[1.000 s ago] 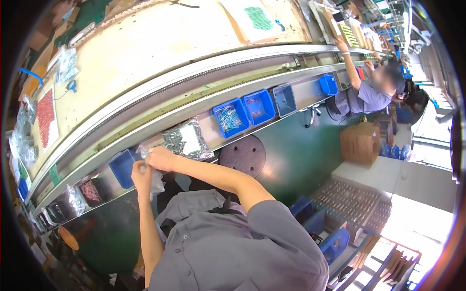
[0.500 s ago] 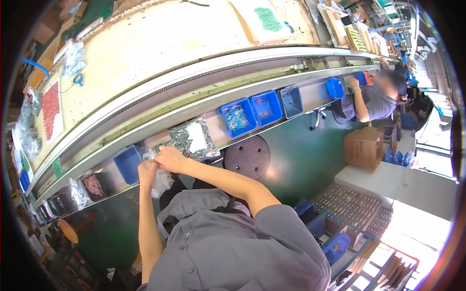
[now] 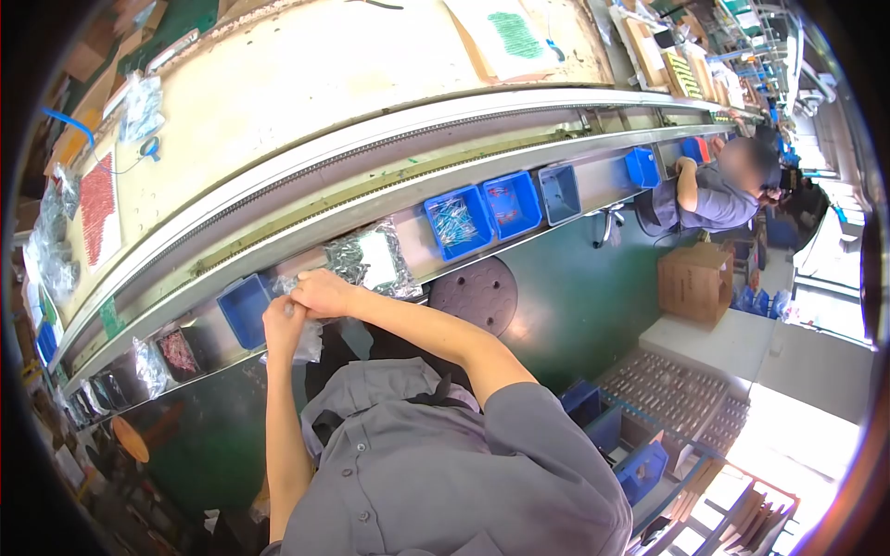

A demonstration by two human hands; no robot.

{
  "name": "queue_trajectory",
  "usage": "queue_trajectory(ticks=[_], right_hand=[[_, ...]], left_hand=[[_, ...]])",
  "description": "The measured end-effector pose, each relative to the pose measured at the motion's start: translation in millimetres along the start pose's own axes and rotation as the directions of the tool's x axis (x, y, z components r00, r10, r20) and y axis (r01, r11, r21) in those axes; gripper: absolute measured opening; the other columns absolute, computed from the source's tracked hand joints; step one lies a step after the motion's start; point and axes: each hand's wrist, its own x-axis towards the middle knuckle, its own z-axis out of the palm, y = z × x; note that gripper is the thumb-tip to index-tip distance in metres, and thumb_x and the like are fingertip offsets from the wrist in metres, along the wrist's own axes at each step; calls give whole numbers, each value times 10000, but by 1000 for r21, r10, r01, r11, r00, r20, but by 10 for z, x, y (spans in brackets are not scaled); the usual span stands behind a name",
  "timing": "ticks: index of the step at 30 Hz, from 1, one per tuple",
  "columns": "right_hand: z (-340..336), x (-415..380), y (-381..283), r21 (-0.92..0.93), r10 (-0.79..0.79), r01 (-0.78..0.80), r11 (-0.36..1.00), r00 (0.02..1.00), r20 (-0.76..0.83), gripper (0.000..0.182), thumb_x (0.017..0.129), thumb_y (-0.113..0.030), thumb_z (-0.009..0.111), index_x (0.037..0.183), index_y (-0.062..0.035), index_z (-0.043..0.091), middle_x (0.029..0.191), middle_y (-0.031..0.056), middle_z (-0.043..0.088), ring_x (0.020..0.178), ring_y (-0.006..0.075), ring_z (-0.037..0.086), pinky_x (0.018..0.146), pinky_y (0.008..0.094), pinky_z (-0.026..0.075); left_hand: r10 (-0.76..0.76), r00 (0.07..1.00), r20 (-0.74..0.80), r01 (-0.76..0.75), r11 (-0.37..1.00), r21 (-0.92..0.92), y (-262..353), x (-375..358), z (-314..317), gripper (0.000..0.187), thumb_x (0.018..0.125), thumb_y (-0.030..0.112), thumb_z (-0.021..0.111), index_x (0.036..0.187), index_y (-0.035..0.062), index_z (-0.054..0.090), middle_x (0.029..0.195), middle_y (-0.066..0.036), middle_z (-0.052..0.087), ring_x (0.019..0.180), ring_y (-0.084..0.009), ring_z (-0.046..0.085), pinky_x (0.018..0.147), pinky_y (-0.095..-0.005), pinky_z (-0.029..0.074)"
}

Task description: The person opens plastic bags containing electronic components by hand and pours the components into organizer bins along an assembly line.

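Both hands meet at the bench edge, just right of an empty-looking blue bin (image 3: 245, 313). My left hand (image 3: 284, 324) is closed on a clear plastic bag (image 3: 308, 344), which hangs below the fingers. My right hand (image 3: 324, 293) pinches the upper part of the same bag, its fingertips touching the left hand. To the right of the hands lies a clear bag of dark parts with a white label (image 3: 376, 259). What is inside the held bag is too blurred to make out.
Blue bins of wires (image 3: 454, 224) stand farther right on the bench (image 3: 417, 243). A round stool (image 3: 475, 295) is below. A co-worker (image 3: 723, 190) sits at the right, near a cardboard box (image 3: 693, 283). Shelving with blue bins (image 3: 642, 471) stands lower right.
My hands have shifted slightly up, and the bag hanging from them has swung and changed shape. The co-worker's arm has drawn back from the bins.
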Motion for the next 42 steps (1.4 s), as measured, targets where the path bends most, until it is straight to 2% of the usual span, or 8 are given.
queue_trajectory(ticks=[6,9,11,15,21,23,28,42], right_hand=[[98,-40,13,-91,-120,112,990,989,-88,169,589,-180,622,660,-64,521,609,51,518,633,217,503,534,326,442],[164,-66,14,-45,-122,115,992,968,-217,168,586,-160,623,670,-69,509,602,41,503,622,208,491,525,318,435],[190,-141,-15,-51,66,-85,995,953,-297,162,587,-142,619,675,-76,500,613,38,498,625,206,485,522,318,430],[-23,-71,-13,-138,-105,90,986,989,-103,115,604,-159,586,638,-83,506,604,30,507,660,204,499,540,310,449],[-45,50,56,-194,-171,173,965,985,27,106,616,-168,542,611,-68,507,614,44,528,669,207,512,539,314,452],[20,36,72,-197,-169,169,966,985,18,118,609,-172,549,604,-66,498,608,45,521,661,208,510,533,316,450],[16,10,65,-177,-203,186,967,976,-84,194,582,-210,597,597,-70,463,595,44,490,622,208,490,520,316,435],[-45,28,68,-98,-253,241,966,957,-141,182,528,-149,617,669,-73,532,601,28,490,601,198,484,499,294,436]], left_hand=[[-77,997,-6,77,996,-39,-198,12,121,244,719,172,529,777,-60,577,733,-201,597,674,-314,586,612,-355,439],[-215,969,122,247,870,-428,-416,69,198,212,725,148,497,725,-47,579,674,-98,586,589,-197,550,543,-311,423],[-381,850,363,525,574,-628,-459,74,201,171,725,152,490,699,6,575,651,-20,541,557,-103,501,497,-252,403],[-420,826,376,564,633,-530,-320,83,82,156,717,131,491,657,10,568,645,-21,543,546,-92,480,477,-259,379],[-243,914,327,329,912,-244,-311,195,-59,182,685,179,551,701,-1,574,678,-70,578,582,-120,523,513,-284,412],[-68,998,-17,63,980,-188,-242,113,36,253,648,209,582,727,-31,581,655,-146,594,617,-223,569,594,-336,439],[-307,952,1,304,942,-144,-75,-15,35,334,644,244,588,818,-39,617,752,-230,600,731,-280,597,681,-339,446],[-235,969,77,246,894,-374,-191,38,201,212,696,154,560,779,-37,596,711,-109,603,689,-126,535,631,-271,427]])
